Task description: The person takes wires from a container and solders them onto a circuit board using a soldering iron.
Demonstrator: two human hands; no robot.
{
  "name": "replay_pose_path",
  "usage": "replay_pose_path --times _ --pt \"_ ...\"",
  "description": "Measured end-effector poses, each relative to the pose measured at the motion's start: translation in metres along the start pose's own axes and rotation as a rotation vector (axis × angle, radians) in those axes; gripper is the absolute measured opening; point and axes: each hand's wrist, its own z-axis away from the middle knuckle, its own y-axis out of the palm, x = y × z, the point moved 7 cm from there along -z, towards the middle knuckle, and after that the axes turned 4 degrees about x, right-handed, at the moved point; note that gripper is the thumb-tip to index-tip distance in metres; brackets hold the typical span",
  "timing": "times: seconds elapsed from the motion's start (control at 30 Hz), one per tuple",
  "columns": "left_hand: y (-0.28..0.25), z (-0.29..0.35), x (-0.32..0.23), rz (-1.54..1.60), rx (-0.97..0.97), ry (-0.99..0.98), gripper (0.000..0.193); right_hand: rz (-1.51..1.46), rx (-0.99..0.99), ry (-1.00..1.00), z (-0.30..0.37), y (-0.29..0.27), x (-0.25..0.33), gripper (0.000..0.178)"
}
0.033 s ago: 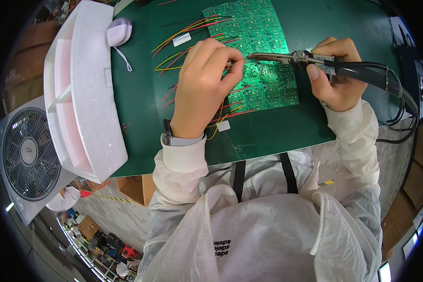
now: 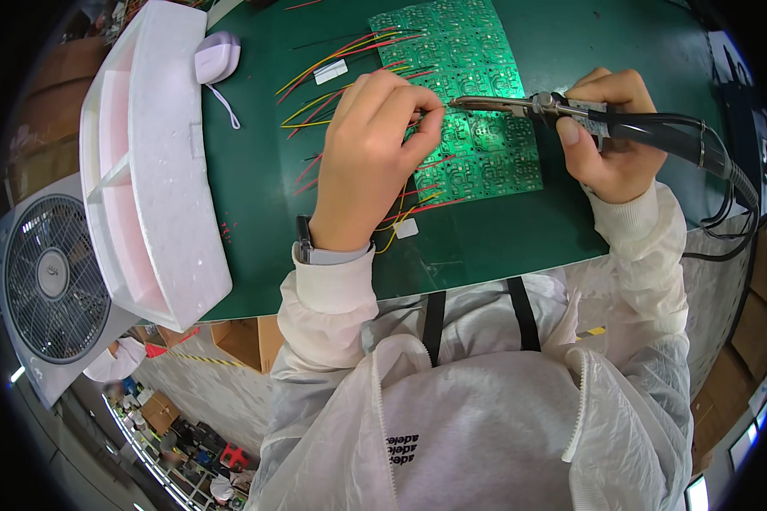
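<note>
A green panel of circuit boards (image 2: pixel 502 128) lies on the green mat, lit brightly near its middle. My left hand (image 2: pixel 370 140) rests over its left edge, thumb and forefinger pinched together; what is between them is hidden. In my right hand (image 2: pixel 613 136) is a soldering iron (image 2: pixel 562 106) with a dark handle and a metal feed arm. Its tip points left and reaches the board right beside my left fingertips. Red, yellow and black wires (image 2: pixel 315 72) fan out along the board's left edge, some passing beneath my left hand.
A white foam tray with compartments (image 2: pixel 166 153) stands on the left, a lilac case with a strap (image 2: pixel 217 58) beside it. Further left is a fan (image 2: pixel 53 272). White labels (image 2: pixel 330 71) lie by the wires. Dark cables (image 2: pixel 737 183) trail from the iron at right.
</note>
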Motion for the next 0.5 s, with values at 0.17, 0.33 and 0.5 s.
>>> replay_pose_path --times 0.17,0.33,0.5 --pt "0.0005 0.0000 -0.0004 -0.016 0.006 0.000 0.016 0.001 -0.034 0.009 -0.0001 -0.0007 0.0020 0.022" --pt "0.0000 0.0005 -0.0007 -0.022 0.000 0.002 0.017 0.021 -0.021 0.026 0.0012 -0.0005 0.0005 0.022" --pt "-0.0005 0.0000 -0.0019 -0.037 0.000 0.026 0.016 -0.065 -0.011 0.005 -0.0001 -0.0059 -0.0011 0.024"
